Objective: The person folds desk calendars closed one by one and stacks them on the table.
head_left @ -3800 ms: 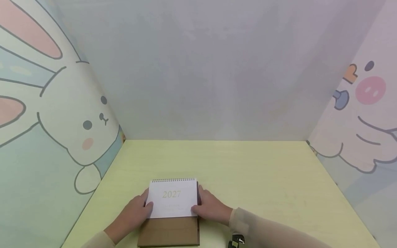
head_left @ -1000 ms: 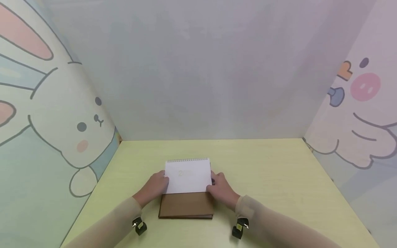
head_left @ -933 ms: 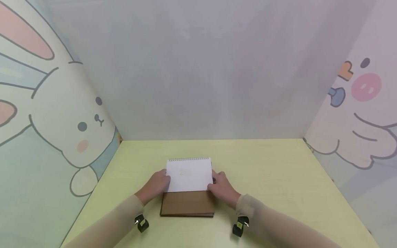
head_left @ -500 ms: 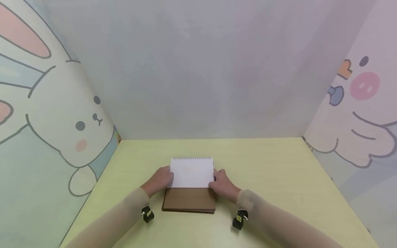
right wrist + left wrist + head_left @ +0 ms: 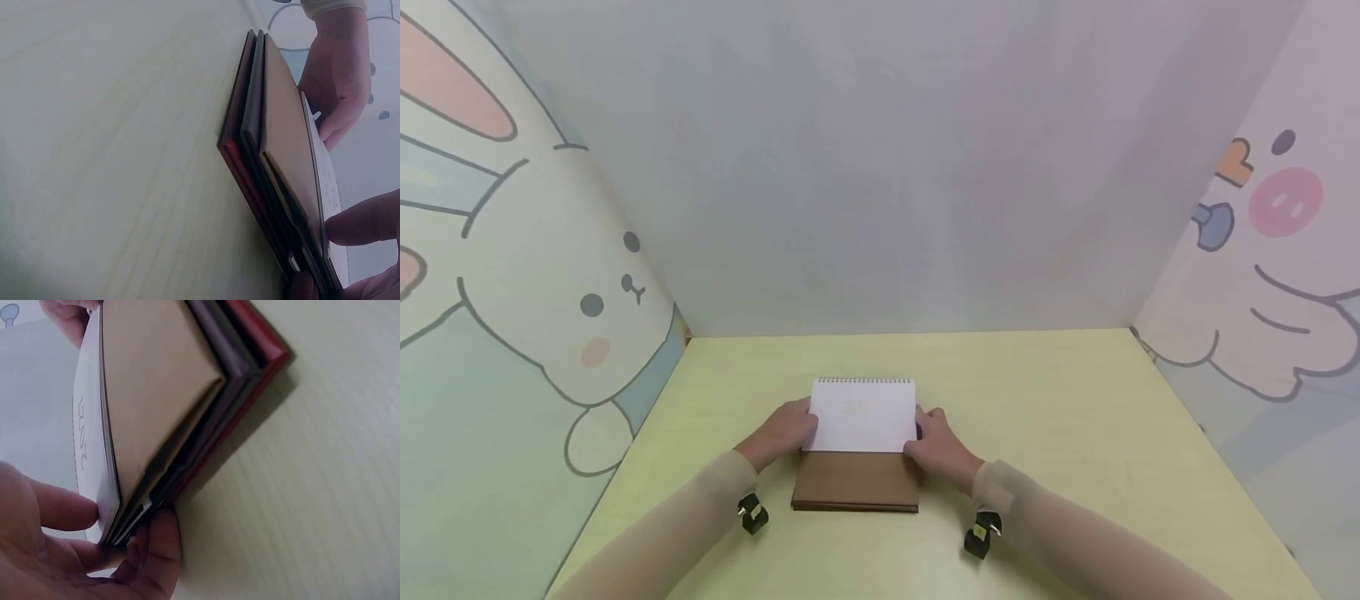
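A spiral-bound desk calendar [image 5: 863, 433] with a white cover and pale gold print lies on the table, its brown board base [image 5: 856, 482] showing below the page. My left hand [image 5: 781, 432] grips its left edge, thumb on the page and fingers curled at the side. At the opposite edge my right hand [image 5: 942, 450] holds on in the same way. In the wrist views, a dark grey flat layer [image 5: 232, 347] and a red layer [image 5: 265, 337] lie under the brown board. Whether these are separate items, I cannot tell.
The pale yellow table [image 5: 1037, 417] extends around the calendar. A grey backdrop [image 5: 880, 167] rises behind it, with cartoon-printed panels at left and right. A small black device [image 5: 752, 513] hangs at the left wrist, another black device [image 5: 979, 535] at the right.
Since the oldest frame, both hands and the calendar have moved right and farther from me. Over the last half second they barely move; the layers' front edges look more even.
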Demonstrator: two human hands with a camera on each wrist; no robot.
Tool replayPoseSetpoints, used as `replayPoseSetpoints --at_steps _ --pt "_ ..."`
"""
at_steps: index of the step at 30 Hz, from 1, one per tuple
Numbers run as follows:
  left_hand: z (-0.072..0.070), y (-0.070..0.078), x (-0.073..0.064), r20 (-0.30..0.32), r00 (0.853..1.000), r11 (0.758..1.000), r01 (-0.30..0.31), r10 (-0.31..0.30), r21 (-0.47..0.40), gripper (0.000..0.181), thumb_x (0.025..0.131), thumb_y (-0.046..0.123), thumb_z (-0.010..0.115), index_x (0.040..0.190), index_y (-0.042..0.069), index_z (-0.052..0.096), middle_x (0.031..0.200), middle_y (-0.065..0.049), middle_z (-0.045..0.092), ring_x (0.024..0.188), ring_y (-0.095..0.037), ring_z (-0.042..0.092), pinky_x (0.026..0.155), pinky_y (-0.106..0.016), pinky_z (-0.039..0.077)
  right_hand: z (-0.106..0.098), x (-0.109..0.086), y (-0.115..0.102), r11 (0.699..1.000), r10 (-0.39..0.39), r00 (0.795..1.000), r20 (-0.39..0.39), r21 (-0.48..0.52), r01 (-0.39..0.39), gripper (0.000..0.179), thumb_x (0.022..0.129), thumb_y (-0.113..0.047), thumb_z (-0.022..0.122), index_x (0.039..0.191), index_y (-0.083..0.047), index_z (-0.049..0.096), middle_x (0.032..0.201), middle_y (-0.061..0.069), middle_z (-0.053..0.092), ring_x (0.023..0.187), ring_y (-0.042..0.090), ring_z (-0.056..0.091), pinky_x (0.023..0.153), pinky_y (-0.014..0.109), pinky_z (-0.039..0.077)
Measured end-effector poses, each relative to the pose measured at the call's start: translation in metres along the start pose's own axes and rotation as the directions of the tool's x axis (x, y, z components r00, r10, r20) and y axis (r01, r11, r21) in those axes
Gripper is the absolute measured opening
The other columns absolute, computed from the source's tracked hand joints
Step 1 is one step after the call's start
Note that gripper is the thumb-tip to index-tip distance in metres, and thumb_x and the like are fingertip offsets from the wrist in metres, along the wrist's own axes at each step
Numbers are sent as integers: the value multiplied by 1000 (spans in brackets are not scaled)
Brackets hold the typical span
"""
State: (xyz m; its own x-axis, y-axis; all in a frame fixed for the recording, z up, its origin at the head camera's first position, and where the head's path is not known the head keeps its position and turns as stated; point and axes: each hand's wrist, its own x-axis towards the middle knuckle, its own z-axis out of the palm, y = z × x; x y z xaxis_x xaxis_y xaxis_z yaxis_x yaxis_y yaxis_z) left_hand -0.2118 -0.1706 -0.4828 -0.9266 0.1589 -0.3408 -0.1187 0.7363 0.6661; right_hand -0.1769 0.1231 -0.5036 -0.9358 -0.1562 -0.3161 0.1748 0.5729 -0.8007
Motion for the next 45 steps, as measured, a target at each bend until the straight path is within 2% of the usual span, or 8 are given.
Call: replayPoseSetpoints --at_steps 9,12,15,22,33,40,45 --pt "0 2 -3 -20 999 999 30 -30 23 52 102 10 48 146 -7 70 86 -7 58 77 -23 53 68 -33 42 0 3 1 1000 -2 1000 -7 11 2 102 91 -9 72 183 5 30 137 21 43 122 35 51 98 43 47" --pt "0 3 -4 -25 999 999 36 -35 31 39 102 10 49 129 -5 74 84 -6 57 76 -22 52 67 -32 41 1 3 1 1000 -13 1000 -10 23 14 100 91 -9 71 183 3 34 136 21 43 120 35 48 96 41 45" --pt "-1 2 -4 -24 999 998 37 -36 42 27 103 11 49 114 -1 71 84 -6 56 76 -22 52 67 -32 42 1 4 1 1000 -15 1000 -19 24 16 99 91 -9 70 183 1 36 134 21 43 119 35 47 94 39 43" --pt "1 2 -5 -34 999 999 24 -23 49 36 106 9 50 129 -6 73 84 -7 56 76 -23 54 68 -33 43 2 2 1 999 -24 1000 -10 25 24 100 92 -10 66 184 2 31 131 20 40 116 34 45 89 36 40" --pt "2 -1 -4 -44 999 998 19 -16 67 40 107 10 48 134 -8 72 85 -7 54 75 -23 52 67 -33 42 3 0 -1 1000 3 1000 -10 27 -3 100 94 -9 70 184 6 27 138 21 41 122 36 49 97 43 46" --pt "3 -1 -4 -41 999 998 19 -17 64 44 108 11 49 139 -10 71 88 -9 56 78 -24 54 69 -34 43 1 0 0 1000 -13 1000 -13 26 13 99 92 -11 71 184 0 35 137 22 43 120 35 49 97 43 45" --pt "3 -1 -5 -33 999 998 7 -5 62 38 108 13 50 132 -7 71 88 -8 56 79 -23 54 70 -34 42 -1 0 -1 999 -17 1000 -18 28 17 96 91 -13 72 182 -3 42 137 23 44 121 36 48 99 47 46"
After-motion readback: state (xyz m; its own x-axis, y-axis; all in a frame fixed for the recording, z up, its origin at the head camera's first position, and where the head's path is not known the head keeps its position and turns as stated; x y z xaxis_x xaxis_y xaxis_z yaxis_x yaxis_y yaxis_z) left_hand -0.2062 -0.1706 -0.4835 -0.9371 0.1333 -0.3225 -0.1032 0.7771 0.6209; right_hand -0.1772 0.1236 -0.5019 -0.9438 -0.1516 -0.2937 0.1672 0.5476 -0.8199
